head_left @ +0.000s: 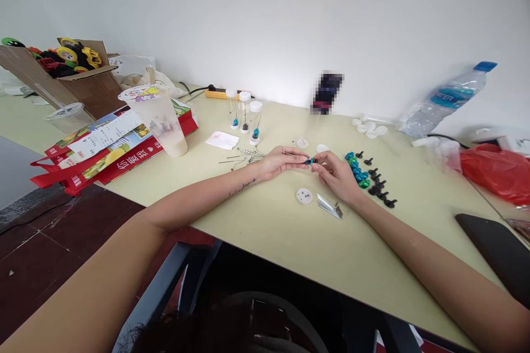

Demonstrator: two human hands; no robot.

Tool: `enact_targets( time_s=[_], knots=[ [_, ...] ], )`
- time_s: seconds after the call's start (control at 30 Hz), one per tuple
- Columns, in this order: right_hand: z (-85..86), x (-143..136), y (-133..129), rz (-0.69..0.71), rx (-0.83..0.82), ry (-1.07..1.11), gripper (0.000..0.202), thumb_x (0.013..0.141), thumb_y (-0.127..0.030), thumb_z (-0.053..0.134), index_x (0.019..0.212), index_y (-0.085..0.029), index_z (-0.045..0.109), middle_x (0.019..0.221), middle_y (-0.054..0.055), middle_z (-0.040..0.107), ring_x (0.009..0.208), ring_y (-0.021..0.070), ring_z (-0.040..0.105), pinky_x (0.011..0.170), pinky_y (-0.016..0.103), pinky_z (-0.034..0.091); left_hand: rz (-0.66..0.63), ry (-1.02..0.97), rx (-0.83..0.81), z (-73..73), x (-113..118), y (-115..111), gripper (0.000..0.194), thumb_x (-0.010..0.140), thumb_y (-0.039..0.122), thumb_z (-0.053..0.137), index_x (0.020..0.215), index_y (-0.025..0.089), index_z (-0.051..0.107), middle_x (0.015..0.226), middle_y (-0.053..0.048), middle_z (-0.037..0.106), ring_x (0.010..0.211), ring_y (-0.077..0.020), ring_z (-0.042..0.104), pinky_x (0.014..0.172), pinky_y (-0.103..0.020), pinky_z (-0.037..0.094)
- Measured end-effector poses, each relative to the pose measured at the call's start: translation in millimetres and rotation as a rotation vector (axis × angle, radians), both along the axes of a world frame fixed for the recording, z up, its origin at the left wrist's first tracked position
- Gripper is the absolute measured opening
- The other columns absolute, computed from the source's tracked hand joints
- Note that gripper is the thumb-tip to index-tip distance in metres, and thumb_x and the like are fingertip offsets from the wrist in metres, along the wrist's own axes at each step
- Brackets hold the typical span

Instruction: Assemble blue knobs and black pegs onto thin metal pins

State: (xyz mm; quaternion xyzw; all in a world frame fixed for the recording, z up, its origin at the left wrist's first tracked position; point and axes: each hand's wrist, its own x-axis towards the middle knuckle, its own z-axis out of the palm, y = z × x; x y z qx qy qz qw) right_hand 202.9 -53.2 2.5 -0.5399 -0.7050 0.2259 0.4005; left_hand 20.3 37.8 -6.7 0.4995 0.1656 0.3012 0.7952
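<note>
My left hand (285,162) is closed, pinching a small shiny blue part (310,161) with dark ends. The fingers of my right hand (336,175) close on the same part from the other side; its exact kind is too small to tell. Just below the hands lie a white disc with holes (303,196) and a row of thin metal pins (329,206). To the right sit shiny blue and green knobs (358,171) beside several black stemmed pieces (376,183). Loose thin rods (248,154) are spread behind my left wrist.
Three clear tubes with white caps (245,113) stand near the wall. A tall drink cup (163,124) and red bag (124,154) are left, before a cardboard box (89,74). A water bottle (449,99), red plastic bag (494,171) and black phone (492,248) are right.
</note>
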Motion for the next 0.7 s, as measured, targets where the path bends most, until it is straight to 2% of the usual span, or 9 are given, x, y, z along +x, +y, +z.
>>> enact_targets(
  time_s=[0.2, 0.43, 0.7],
  knots=[
    [4.4, -0.9, -2.0, 0.009, -0.009, -0.07, 0.023, 0.093, -0.045, 0.045, 0.09, -0.023, 0.052, 0.072, 0.0, 0.062, 0.048, 0.0118, 0.048, 0.049, 0.027, 0.038, -0.029, 0.004, 0.009, 0.4, -1.0, 0.1, 0.028, 0.064, 0.02, 0.08, 0.088, 0.009, 0.071, 0.089, -0.006, 0.072, 0.083, -0.0158, 0.069, 0.099, -0.037, 0.046],
    [8.7, -2.7, -4.2, -0.011, 0.002, -0.129, 0.026, 0.094, -0.045, 0.043, 0.086, -0.022, 0.053, 0.059, -0.002, 0.058, 0.048, 0.0127, 0.049, 0.051, 0.027, 0.037, -0.034, 0.004, 0.001, 2.4, -0.5, -1.2, 0.027, 0.063, 0.02, 0.081, 0.086, 0.009, 0.072, 0.088, -0.006, 0.072, 0.084, -0.016, 0.069, 0.099, -0.037, 0.047],
    [8.0, -2.0, -3.3, -0.004, 0.01, -0.143, 0.029, 0.095, -0.046, 0.041, 0.084, -0.022, 0.053, 0.058, -0.003, 0.058, 0.047, 0.0126, 0.049, 0.051, 0.027, 0.036, -0.034, 0.02, 0.011, 2.8, -0.8, -2.2, 0.028, 0.064, 0.02, 0.08, 0.087, 0.009, 0.071, 0.089, -0.006, 0.072, 0.084, -0.016, 0.069, 0.099, -0.037, 0.046]
  ],
)
